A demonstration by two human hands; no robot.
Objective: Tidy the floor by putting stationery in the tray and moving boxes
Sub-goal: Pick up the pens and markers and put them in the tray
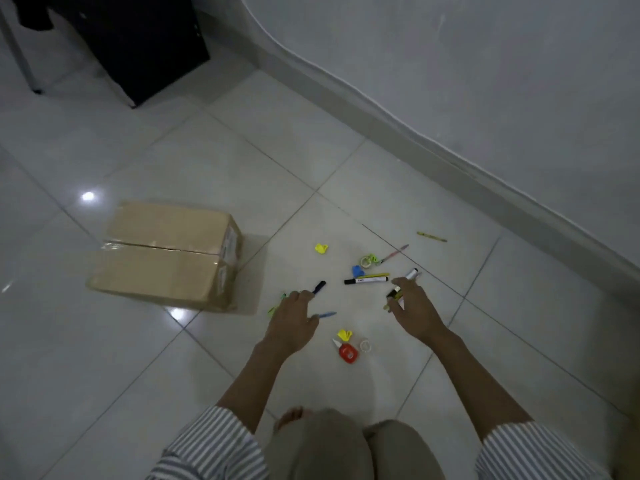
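Stationery lies scattered on the white tiled floor. My left hand grips several pens, among them a black marker and a blue pen. My right hand holds markers, one with a white barrel sticking out. A black-and-white marker, a blue clip, a yellow clip, a tape roll, a pink pen and a yellow pen lie ahead. Nearer me sit a red tape dispenser, another yellow clip and a clear tape roll. A taped cardboard box stands to the left. No tray is in view.
A black cabinet stands at the far left. A grey wall with a skirting board runs diagonally along the right. My knees are at the bottom of the view.
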